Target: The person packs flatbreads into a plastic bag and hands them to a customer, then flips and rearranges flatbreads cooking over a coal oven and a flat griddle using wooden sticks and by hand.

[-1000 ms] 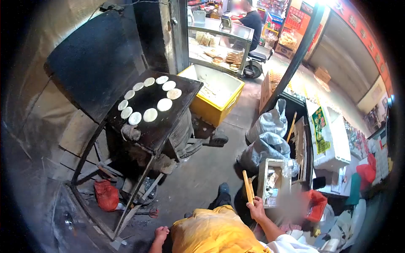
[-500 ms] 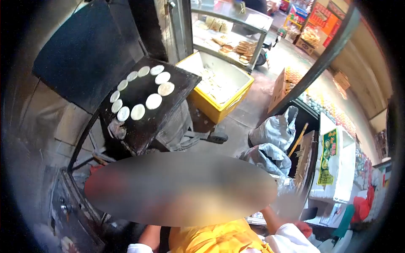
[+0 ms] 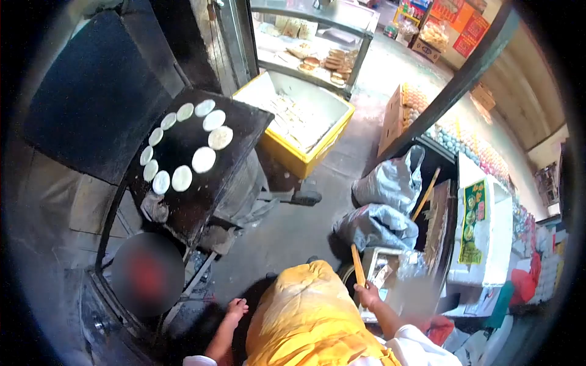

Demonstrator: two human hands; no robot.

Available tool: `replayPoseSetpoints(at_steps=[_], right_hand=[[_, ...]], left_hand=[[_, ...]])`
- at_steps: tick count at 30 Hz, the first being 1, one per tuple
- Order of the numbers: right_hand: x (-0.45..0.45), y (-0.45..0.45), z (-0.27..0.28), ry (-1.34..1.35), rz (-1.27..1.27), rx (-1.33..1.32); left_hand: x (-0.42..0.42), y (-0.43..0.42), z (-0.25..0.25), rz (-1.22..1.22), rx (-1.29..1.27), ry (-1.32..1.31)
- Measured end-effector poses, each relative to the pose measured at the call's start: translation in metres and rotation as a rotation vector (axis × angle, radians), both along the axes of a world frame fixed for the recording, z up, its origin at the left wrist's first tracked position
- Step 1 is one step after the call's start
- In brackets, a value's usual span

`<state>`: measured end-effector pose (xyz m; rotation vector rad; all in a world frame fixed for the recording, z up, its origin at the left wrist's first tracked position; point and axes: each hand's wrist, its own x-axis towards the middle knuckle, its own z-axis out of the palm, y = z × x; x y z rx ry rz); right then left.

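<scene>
My right hand (image 3: pixel 368 295) is closed round the lower end of a light wooden stick (image 3: pixel 358 267), which points away from me beside the white foam box. My left hand (image 3: pixel 237 308) hangs at the left of the yellow apron (image 3: pixel 305 305), its fingers loosely curled, touching nothing; whether they are fully closed is unclear. On the dark griddle (image 3: pixel 210 183) at the left, several pale flat dough rounds (image 3: pixel 204 160) lie in a ring. A greyish cloth-like lump (image 3: pixel 155 207) sits at the griddle's near corner.
A yellow-rimmed bin (image 3: pixel 292 152) stands beyond the griddle, before a glass case (image 3: pixel 317 36) of flatbreads. Grey sacks (image 3: pixel 390 183) and a foam box (image 3: pixel 372 268) stand at the right. Behind them are egg trays (image 3: pixel 470 152) and a slanting post (image 3: pixel 470 67).
The view has shifted. A blur hid both hands half a second ago; they show again now. The stick stays in my right hand, and my left forearm shows more than a second ago.
</scene>
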<state>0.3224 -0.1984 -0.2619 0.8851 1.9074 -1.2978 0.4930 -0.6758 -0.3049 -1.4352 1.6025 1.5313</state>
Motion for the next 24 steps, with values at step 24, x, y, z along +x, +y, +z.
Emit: replayPoseSetpoints(at_steps=[24], right_hand=[[-0.397,-0.063,0.064,0.202,0.041,-0.443]], left_hand=[[-0.453,0.098,0.096,-0.158,0.136,0.506]])
